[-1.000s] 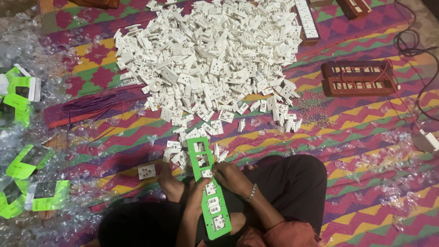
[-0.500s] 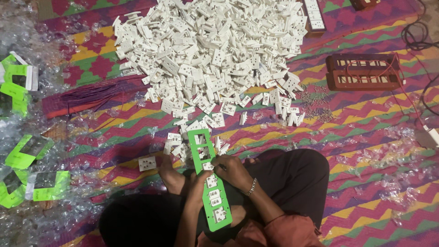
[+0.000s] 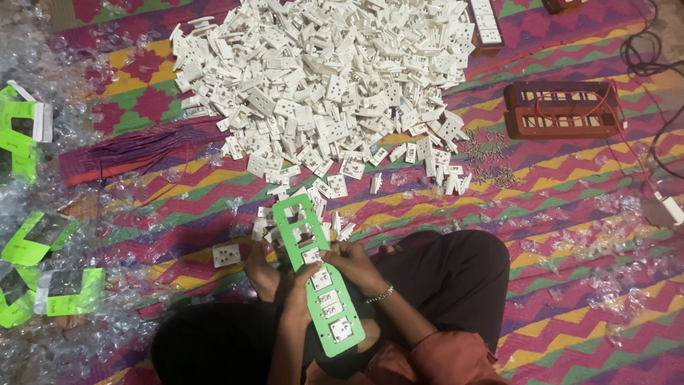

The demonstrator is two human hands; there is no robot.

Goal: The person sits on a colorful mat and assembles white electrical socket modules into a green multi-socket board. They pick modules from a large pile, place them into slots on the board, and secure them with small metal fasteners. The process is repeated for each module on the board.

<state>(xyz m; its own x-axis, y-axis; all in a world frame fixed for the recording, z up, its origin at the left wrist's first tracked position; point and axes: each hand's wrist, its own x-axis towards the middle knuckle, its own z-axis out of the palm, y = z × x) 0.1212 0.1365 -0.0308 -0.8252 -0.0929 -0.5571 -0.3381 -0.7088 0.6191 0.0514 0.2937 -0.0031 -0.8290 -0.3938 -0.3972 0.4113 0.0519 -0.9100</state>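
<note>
- The green strip point(image 3: 315, 279) lies lengthwise over the person's lap, its far end pointing at the white pile point(image 3: 324, 85) on the patterned mat point(image 3: 570, 214).
- White sockets point(image 3: 331, 310) fill the near openings of the strip; the far openings look empty.
- The left hand point(image 3: 298, 279) is closed on the strip's left edge near its middle, holding it from the side.
- The right hand point(image 3: 354, 262) curls at the strip's right edge, fingertips on a socket piece point(image 3: 311, 254) at the next opening; whether it pinches the piece or only presses on it, I cannot tell.
- A few loose sockets lie just beyond the strip's far end, and one socket point(image 3: 226, 254) sits apart to the left.
- Risk: the strip is long, thin and held near the middle only, so a hard press could bend it and pop out seated sockets.
- Risk: a piece pushed in skewed may jam, or sit half-seated.
- Risk: a piece slipping from the fingertips would drop among the loose ones below and be hard to pick out.
- Small screws point(image 3: 491, 167) lie scattered to the right, near a brown case point(image 3: 563, 110) with red wires; a shifting knee could spread them over the mat.
</note>
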